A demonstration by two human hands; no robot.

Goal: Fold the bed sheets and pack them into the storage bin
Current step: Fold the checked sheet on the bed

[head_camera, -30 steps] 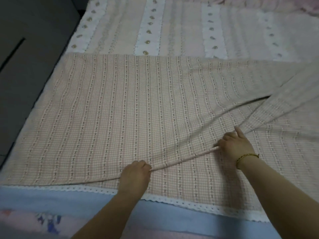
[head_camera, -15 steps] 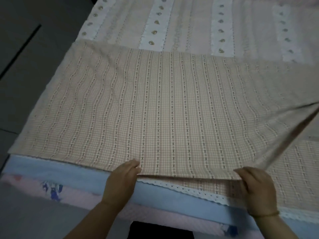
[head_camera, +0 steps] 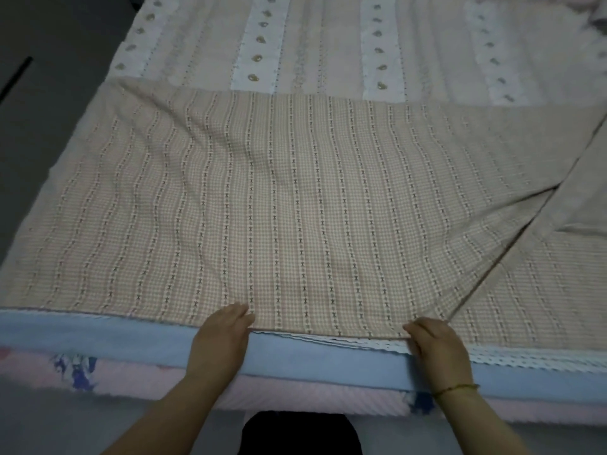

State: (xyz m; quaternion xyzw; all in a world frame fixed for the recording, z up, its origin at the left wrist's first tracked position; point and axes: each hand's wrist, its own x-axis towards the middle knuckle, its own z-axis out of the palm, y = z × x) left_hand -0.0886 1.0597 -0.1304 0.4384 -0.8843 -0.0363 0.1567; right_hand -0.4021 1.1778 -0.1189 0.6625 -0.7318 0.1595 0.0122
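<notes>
A beige checked bed sheet [head_camera: 295,205] with thin patterned stripes lies spread over the bed, one layer folded over another. Its near edge sits along a white lace trim [head_camera: 525,357] at the bed's front. My left hand [head_camera: 221,339] holds that near edge with fingers curled on the fabric. My right hand [head_camera: 437,344], with a thin bracelet on the wrist, pinches the same edge further right. A diagonal fold line [head_camera: 512,244] runs up to the right from my right hand. No storage bin is in view.
Beyond the sheet lies a pink and white striped bed cover [head_camera: 328,44] with small motifs. A blue layer [head_camera: 98,336] and a pink quilt [head_camera: 295,399] run along the bed's front. Dark floor [head_camera: 49,77] lies to the left.
Both hands pulled the sheet's folded edge toward me from the middle of the bed to the front edge, onto the lace trim. The top layer now lies flatter.
</notes>
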